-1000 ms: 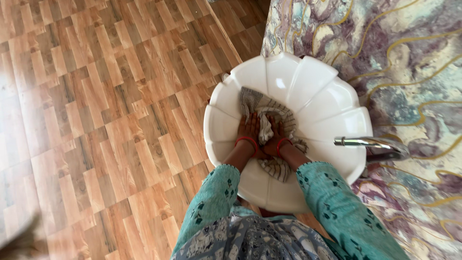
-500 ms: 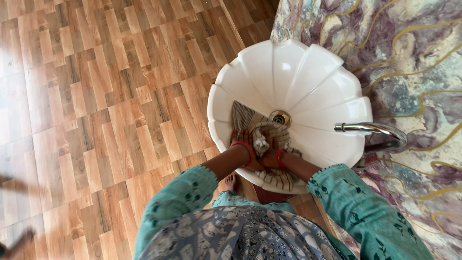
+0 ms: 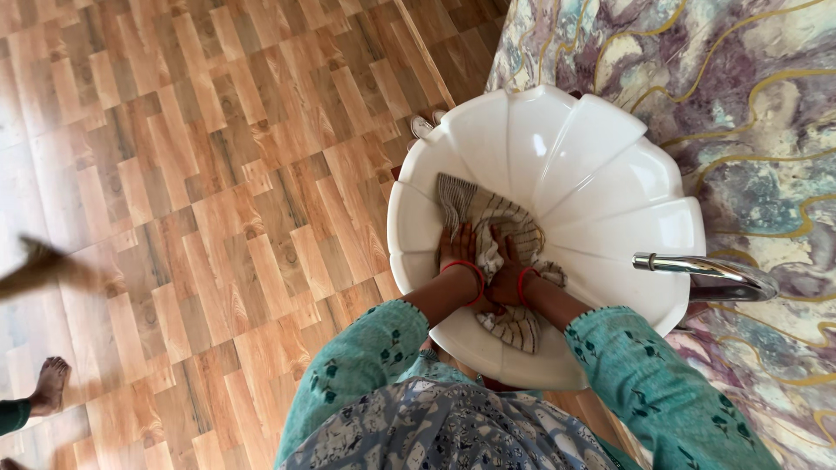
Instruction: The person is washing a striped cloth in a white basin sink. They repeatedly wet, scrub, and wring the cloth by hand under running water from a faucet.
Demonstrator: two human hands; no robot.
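**Bright daylight, sharp centre, blur at the far left**

Soft, even daylight fills the scene. The white basin around the hands is the brightest area, close to overexposed, with faint grey shading along its flutes. Just right of the right hand, the chrome tap carries hard highlights. Well left of the left hand, the wood floor shows a pale glare patch at the frame edge, and a brown motion-blurred streak crosses it. Hands and striped cloth are in focus.

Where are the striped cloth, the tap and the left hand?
striped cloth (image 3: 488, 213): head view, on its upper spread part.
tap (image 3: 697, 265): head view, on the chrome spout.
left hand (image 3: 457, 248): head view, on its back.
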